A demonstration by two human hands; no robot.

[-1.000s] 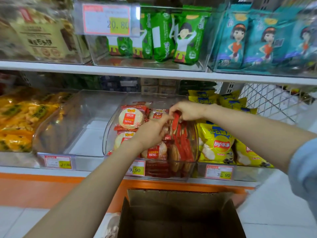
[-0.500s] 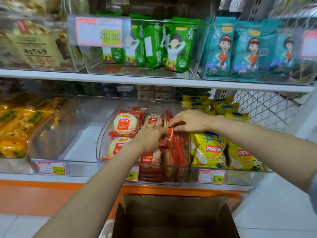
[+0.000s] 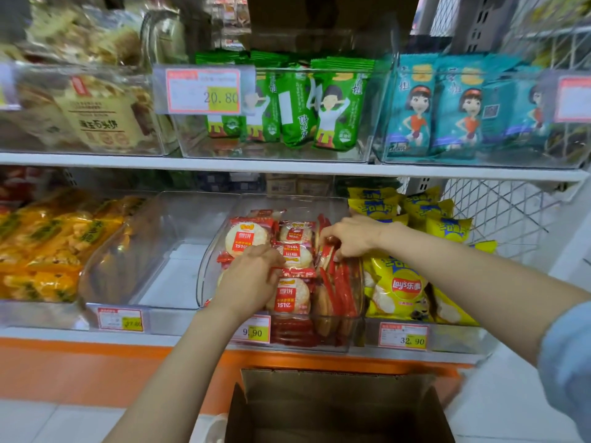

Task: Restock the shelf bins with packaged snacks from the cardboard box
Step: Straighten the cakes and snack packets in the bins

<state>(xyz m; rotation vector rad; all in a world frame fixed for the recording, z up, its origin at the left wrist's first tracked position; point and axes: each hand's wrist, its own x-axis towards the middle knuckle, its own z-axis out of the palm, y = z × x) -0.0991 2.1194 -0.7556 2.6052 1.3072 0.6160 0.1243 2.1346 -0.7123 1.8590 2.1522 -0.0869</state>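
Both hands are in the clear bin [image 3: 209,263] on the lower shelf, middle slot, above the 9.90 price tag [image 3: 255,331]. The rice-cracker packets [image 3: 291,297] are in that bin: some lie flat and face-up on the left, and a row stands on edge on the right.

The right hand [image 3: 351,238] pinches the top seam of an upright packet [image 3: 327,252] between thumb and fingertips. The left hand [image 3: 252,282] lies over the flat packets with its fingers curled down. Its fingertips are hidden, so it cannot be told whether it grips a packet or only presses.

The cardboard box [image 3: 335,407] sits open on the floor just below the shelf (its inside is dark, contents not readable). Lay's bags [image 3: 403,286] fill the bin just to the right.

Handling, as a judgement: the packets look light, with thin, slick film over round brittle crackers. Squeezing the faces would likely crack them, so the crimped red seam or the rim edges are the places to take hold. The upright ones probably flop sideways unless they are packed against the bin wall or held by the other hand. The step in hand reads as tidying and slotting packets into the row.
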